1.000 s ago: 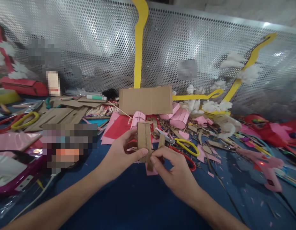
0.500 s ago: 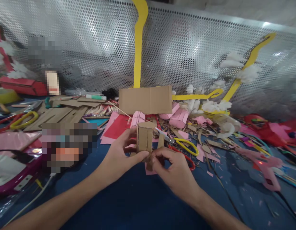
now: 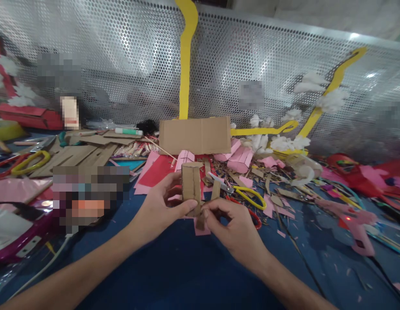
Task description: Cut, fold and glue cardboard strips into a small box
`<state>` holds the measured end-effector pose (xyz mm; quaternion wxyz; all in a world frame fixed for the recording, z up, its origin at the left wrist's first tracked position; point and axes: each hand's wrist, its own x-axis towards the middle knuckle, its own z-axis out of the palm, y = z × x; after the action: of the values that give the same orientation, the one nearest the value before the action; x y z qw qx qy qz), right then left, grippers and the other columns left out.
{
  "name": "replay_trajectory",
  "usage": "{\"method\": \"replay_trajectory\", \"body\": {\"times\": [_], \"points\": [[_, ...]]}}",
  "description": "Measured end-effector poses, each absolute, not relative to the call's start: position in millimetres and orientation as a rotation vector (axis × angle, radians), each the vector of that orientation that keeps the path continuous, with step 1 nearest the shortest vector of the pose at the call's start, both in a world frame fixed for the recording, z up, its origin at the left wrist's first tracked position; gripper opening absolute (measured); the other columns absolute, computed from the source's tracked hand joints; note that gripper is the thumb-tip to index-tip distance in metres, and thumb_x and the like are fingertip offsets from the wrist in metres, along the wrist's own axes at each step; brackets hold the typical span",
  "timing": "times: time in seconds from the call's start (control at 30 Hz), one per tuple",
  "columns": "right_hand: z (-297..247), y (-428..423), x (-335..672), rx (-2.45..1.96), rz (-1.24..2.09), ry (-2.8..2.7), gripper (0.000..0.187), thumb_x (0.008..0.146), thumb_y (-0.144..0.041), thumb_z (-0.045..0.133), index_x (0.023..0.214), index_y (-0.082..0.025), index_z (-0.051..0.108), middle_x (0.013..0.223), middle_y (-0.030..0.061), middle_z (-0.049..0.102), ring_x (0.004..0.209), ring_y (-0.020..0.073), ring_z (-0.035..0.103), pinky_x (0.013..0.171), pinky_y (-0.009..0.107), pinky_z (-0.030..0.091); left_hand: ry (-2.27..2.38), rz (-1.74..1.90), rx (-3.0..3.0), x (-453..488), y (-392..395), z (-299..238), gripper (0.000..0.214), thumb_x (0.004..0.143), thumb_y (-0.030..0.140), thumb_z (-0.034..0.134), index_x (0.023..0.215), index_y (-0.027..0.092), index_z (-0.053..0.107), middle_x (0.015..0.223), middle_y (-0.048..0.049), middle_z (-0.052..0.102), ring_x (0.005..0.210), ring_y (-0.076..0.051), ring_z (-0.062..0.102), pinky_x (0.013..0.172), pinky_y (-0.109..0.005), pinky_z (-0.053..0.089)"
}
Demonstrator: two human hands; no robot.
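Note:
My left hand (image 3: 164, 199) is closed around a small cardboard box (image 3: 191, 185), its thumb pressed on the front face and its fingers behind. The box stands upright, with a raw corrugated seam down its front. At the box's lower right corner, my right hand (image 3: 230, 224) pinches thumb and forefinger together. What lies between those fingertips is too small to make out. A short cardboard strip (image 3: 216, 189) rises just behind the right fingers; whether they touch it I cannot tell. Scissors with yellow and red handles (image 3: 251, 196) lie beyond the right hand.
A pink glue gun (image 3: 355, 219) with a lit red light stands on the right. Behind the hands, a larger cardboard box (image 3: 195, 135) carries a yellow strip (image 3: 185, 77). Pink paper rolls (image 3: 240, 158) and scraps lie around it. A purple power strip (image 3: 22, 245) sits at left.
The small box has turned slightly, so its front looks narrower. Both hands keep their hold, the right fingertips still at the lower corner. The whole view has shifted a little.

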<state>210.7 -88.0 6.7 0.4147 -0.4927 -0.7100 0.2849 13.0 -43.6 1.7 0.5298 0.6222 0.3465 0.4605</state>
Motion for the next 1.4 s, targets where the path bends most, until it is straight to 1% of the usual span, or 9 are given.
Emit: {"method": "replay_trajectory", "body": {"times": [0.2, 0.3, 0.4, 0.57, 0.73, 0.9, 1.03, 1.2, 1.4], "points": [[3.0, -86.3, 211.2, -1.206, 0.761, -1.775, 0.012, 0.090, -0.020, 0.061, 0.085, -0.018, 0.072, 0.077, 0.0029, 0.074, 0.068, 0.0171, 0.066, 0.066, 0.028, 0.051, 0.842, 1.109, 1.491, 12.7, -42.0, -0.3, 0.060, 0.082, 0.036, 0.082, 0.134, 0.022, 0.055, 0.127, -0.0116, 0.071, 0.116, -0.031, 0.070, 0.092, -0.044, 0.062], [2.7, -85.9, 211.4, -1.216, 0.728, -1.806, 0.015, 0.090, -0.018, 0.060, 0.081, -0.018, 0.072, 0.074, 0.0016, 0.072, 0.067, 0.0159, 0.064, 0.066, 0.027, 0.049, 0.824, 1.073, 1.488, 12.9, -42.5, 0.3, 0.059, 0.083, 0.034, 0.081, 0.134, 0.022, 0.054, 0.129, -0.0108, 0.070, 0.116, -0.029, 0.070, 0.092, -0.042, 0.062], [3.8, -86.5, 210.8, -1.211, 0.690, -1.839, 0.018, 0.090, -0.015, 0.059, 0.077, -0.019, 0.071, 0.071, 0.0001, 0.071, 0.064, 0.0142, 0.061, 0.064, 0.026, 0.047, 0.807, 1.039, 1.495, 12.7, -42.6, 1.6, 0.058, 0.084, 0.032, 0.080, 0.135, 0.021, 0.054, 0.125, -0.0104, 0.072, 0.116, -0.028, 0.070, 0.093, -0.040, 0.061], [6.1, -88.0, 210.5, -1.198, 0.678, -1.851, 0.020, 0.088, -0.012, 0.059, 0.073, -0.019, 0.070, 0.067, -0.0017, 0.069, 0.060, 0.0125, 0.058, 0.061, 0.024, 0.045, 0.772, 1.007, 1.479, 11.9, -42.7, 4.0, 0.061, 0.085, 0.031, 0.078, 0.140, 0.022, 0.052, 0.128, -0.0116, 0.073, 0.116, -0.029, 0.071, 0.094, -0.042, 0.060], [7.4, -87.6, 211.3, -1.176, 0.812, -1.764, 0.016, 0.088, -0.018, 0.061, 0.075, -0.018, 0.071, 0.069, 0.0010, 0.072, 0.062, 0.0145, 0.063, 0.062, 0.025, 0.050, 0.730, 1.010, 1.414, 11.9, -43.3, 3.9, 0.062, 0.084, 0.034, 0.081, 0.138, 0.022, 0.053, 0.129, -0.0117, 0.072, 0.115, -0.030, 0.071, 0.093, -0.042, 0.061], [5.6, -86.3, 209.5, -1.135, 0.944, -1.658, 0.015, 0.086, -0.021, 0.062, 0.073, -0.018, 0.068, 0.065, 0.0003, 0.069, 0.059, 0.0135, 0.063, 0.059, 0.024, 0.051, 0.708, 1.023, 1.385, 13.0, -42.6, 0.5, 0.059, 0.085, 0.031, 0.079, 0.138, 0.024, 0.053, 0.141, -0.0124, 0.066, 0.117, -0.028, 0.070, 0.092, -0.039, 0.061], [3.7, -85.6, 208.8, -1.123, 1.008, -1.607, 0.015, 0.085, -0.023, 0.065, 0.072, -0.018, 0.068, 0.064, 0.0000, 0.067, 0.057, 0.0128, 0.060, 0.057, 0.024, 0.049, 0.703, 1.032, 1.361, 13.6, -41.5, -2.4, 0.059, 0.084, 0.032, 0.081, 0.136, 0.024, 0.054, 0.137, -0.0123, 0.068, 0.113, -0.027, 0.071, 0.090, -0.038, 0.061], [2.5, -84.9, 208.9, -1.108, 1.075, -1.578, 0.015, 0.085, -0.025, 0.066, 0.072, -0.018, 0.066, 0.063, -0.0010, 0.064, 0.058, 0.0122, 0.058, 0.058, 0.024, 0.049, 0.700, 1.027, 1.328, 13.6, -42.1, -2.5, 0.060, 0.083, 0.033, 0.083, 0.135, 0.024, 0.055, 0.136, -0.0118, 0.068, 0.118, -0.027, 0.069, 0.094, -0.038, 0.060], [2.5, -84.4, 210.0, -1.097, 1.075, -1.600, 0.017, 0.091, -0.030, 0.066, 0.079, -0.018, 0.068, 0.068, 0.0003, 0.067, 0.062, 0.0138, 0.062, 0.062, 0.025, 0.052, 0.711, 0.985, 1.292, 13.6, -41.7, -0.1, 0.056, 0.086, 0.038, 0.080, 0.135, 0.024, 0.056, 0.137, -0.0125, 0.067, 0.119, -0.029, 0.068, 0.089, -0.038, 0.062]]}}
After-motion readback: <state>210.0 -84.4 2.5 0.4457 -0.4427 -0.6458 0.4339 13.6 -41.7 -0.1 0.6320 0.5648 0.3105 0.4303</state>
